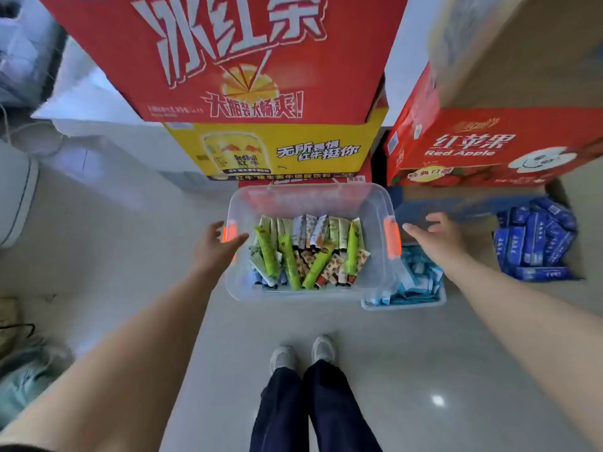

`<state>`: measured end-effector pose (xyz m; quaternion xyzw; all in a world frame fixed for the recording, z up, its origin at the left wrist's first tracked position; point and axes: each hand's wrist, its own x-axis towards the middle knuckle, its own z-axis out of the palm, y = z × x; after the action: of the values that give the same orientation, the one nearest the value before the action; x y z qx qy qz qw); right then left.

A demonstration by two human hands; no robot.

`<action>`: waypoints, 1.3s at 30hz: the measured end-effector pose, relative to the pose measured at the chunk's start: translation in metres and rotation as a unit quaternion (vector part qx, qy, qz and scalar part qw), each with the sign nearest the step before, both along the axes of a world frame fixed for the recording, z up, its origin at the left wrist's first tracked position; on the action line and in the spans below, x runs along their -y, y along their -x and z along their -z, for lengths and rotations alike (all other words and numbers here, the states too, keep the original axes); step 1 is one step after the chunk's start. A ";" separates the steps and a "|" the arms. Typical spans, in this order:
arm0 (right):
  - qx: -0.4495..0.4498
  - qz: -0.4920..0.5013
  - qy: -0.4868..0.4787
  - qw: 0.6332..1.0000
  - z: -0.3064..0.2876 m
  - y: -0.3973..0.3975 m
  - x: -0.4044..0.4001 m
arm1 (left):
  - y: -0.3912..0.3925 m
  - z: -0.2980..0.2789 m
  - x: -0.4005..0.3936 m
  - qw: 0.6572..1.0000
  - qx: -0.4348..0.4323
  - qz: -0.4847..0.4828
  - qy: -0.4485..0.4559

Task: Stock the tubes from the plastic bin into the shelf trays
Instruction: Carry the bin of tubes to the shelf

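- The clear plastic bin [310, 203] stood on the pale floor [408, 370] just ahead of our shoes [303, 352], its tubes [306, 252] heaped inside.
- Our left hand [217, 246] reached the bin's left side, fingers spread and released, over its orange latch [229, 230]; we could not tell if they touched.
- Our right hand [437, 238] hovered just beside the bin's right latch [391, 236], fingers relaxed, holding nothing.
- A red carton [228, 53] loomed behind the bin.
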<state>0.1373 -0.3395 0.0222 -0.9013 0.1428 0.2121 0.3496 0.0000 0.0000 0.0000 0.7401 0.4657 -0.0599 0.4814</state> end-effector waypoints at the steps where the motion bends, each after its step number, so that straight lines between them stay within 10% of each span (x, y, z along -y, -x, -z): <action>1: -0.002 0.010 -0.001 1.000 0.011 -0.004 -0.003 | -0.003 0.011 -0.003 1.000 -0.003 -0.008 0.000; 15: -0.042 0.053 0.025 0.997 0.149 -0.021 -0.021 | -0.013 0.126 -0.030 0.996 -0.072 -0.040 -0.045; 39: 0.062 0.086 0.066 0.992 0.144 0.018 -0.007 | -0.015 0.114 -0.023 0.985 -0.122 -0.033 -0.115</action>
<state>0.1189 -0.3320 -0.1219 -0.9182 0.2118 0.1147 0.3146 0.0152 0.0230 -0.1136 0.7621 0.5489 -0.0800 0.3340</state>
